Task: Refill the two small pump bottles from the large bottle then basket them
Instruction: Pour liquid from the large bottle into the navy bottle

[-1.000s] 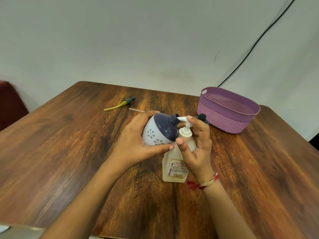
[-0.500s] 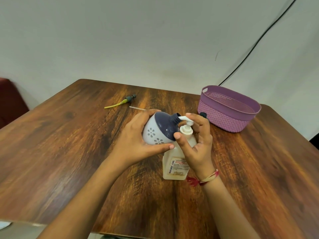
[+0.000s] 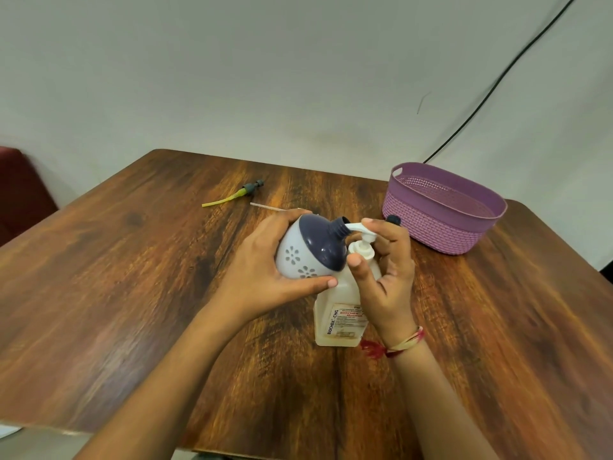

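Refill step in hand. Left hand grip wrapped round small pump bottle, tilted, open neck against spout of large bottle, which stands upright on desk. Right hand grip curled over the spout. Next, likely: firm downward press, neck kept on spout. Basket at right, apart.

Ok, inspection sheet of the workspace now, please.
Surface: glossy brown wooden table.
Job's things: small round white bottle with dark blue top tilted, open neck at the spout of the large translucent labelled pump bottle, standing upright; purple plastic basket far right; dark object behind the right hand, mostly hidden.
Clutter: loose grey pump head with yellow tube; thin white tube.
Hands: left hand grips the small bottle; right hand grips the large bottle's pump.
Cables: black cable on the wall behind the basket.
Surroundings: plain pale wall; dark red seat at left edge.
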Tool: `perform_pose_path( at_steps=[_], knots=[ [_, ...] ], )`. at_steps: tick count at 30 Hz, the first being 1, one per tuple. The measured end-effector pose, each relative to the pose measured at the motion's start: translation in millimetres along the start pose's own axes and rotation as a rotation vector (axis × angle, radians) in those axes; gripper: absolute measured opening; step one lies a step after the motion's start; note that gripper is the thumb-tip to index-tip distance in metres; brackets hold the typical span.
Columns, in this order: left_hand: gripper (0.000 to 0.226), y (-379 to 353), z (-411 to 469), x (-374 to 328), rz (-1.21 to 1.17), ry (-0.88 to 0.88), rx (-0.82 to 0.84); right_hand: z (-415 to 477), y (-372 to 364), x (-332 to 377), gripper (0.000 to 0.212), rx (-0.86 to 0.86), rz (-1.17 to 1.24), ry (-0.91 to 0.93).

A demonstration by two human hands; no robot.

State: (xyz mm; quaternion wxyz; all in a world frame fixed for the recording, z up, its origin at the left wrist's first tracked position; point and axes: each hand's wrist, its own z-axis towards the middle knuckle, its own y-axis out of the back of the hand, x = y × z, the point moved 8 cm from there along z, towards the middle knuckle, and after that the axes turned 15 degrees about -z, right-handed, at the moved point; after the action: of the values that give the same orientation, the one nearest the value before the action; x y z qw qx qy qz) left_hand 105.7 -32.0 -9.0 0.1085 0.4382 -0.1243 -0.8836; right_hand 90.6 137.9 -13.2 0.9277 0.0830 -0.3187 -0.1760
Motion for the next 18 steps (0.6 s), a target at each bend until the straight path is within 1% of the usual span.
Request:
perform_pose_path(
  at_steps=[3, 5, 6, 7, 9, 11, 13, 15, 18],
  knots=[
    [0.083, 0.8, 1.3, 0.1, -0.002, 0.004, 0.001, -2.5, -2.5, -2.0, 0.049, 0.038, -0.03, 0.025],
    [0.083, 0.7, 1.1, 0.2, -0.011, 0.015, -0.004, -2.3, -6.2, -2.2, 0.06, 0.099, -0.014, 0.017],
    [0.082, 0.4, 1.0, 0.1, -0.016, 0.016, -0.005, -1.6, -7.0, -1.5, 0.062, 0.113, -0.009, 0.025],
    [0.082, 0.0, 0.7, -0.1, -0.02, 0.015, -0.006, -0.6, -6.3, 0.2, 0.058, 0.106, -0.011, 0.042],
    [0.082, -0.2, 0.2, -0.6, -0.022, 0.008, -0.004, 1.5, -3.8, 2.8, 0.044, 0.07, -0.001, 0.06],
    [0.083, 0.1, -0.6, -0.1, -0.015, 0.001, 0.003, 2.7, -3.7, 1.9, 0.035, 0.053, 0.008, 0.029],
    [0.084, 0.6, -1.0, 0.5, -0.011, 0.001, 0.013, 2.1, -3.2, 0.7, 0.038, 0.041, 0.0, -0.001],
    [0.083, 1.3, -1.0, 0.8, -0.015, 0.006, 0.012, 0.4, -3.2, 0.1, 0.044, 0.04, -0.019, 0.01],
    [0.082, 0.8, -0.3, -0.4, -0.018, 0.016, 0.004, -0.5, -4.4, -0.9, 0.046, 0.065, -0.004, 0.02]
  ],
)
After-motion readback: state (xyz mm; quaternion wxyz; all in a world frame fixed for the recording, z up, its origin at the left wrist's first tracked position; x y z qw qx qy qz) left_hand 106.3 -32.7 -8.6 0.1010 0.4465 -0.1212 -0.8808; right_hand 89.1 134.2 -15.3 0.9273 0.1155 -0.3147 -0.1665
